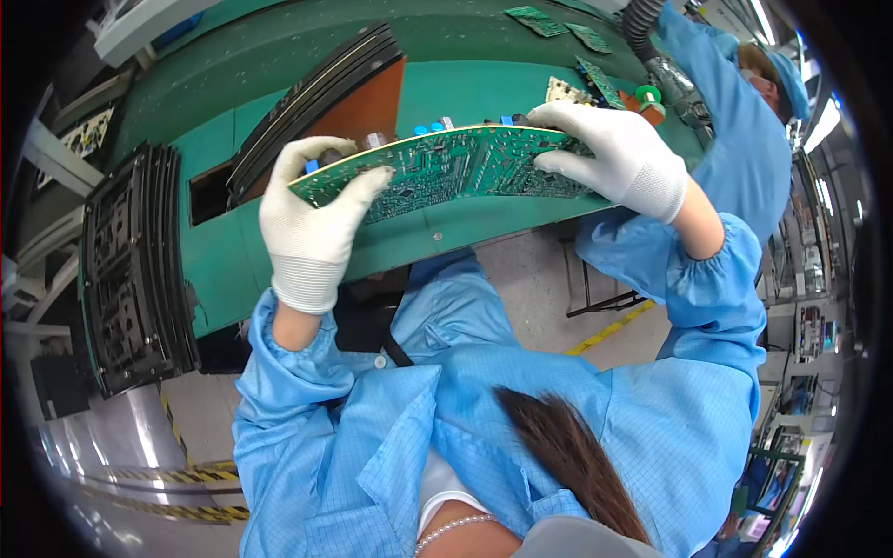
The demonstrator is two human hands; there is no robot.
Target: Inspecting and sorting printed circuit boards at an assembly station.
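A long green circuit board (pixel 437 172) is held up in front of me above the bench edge, its soldered side tilted toward me. Blue and grey components stick up along its far edge. My left hand (pixel 312 214), in a white knit glove, grips the left end with the thumb on the near face. At the right end, my gloved right hand (pixel 619 158) pinches the board the same way, its fingers over the top edge. The fingertips behind the board are partly hidden.
Black slotted panels (pixel 312 107) lean in a stack on the green bench (pixel 219 270). More black frames (pixel 135 270) stand at the left. Small circuit boards, a green-topped spool (pixel 648 97) and a flexible duct (pixel 642 28) are at the far right, beside a co-worker in blue (pixel 744 149).
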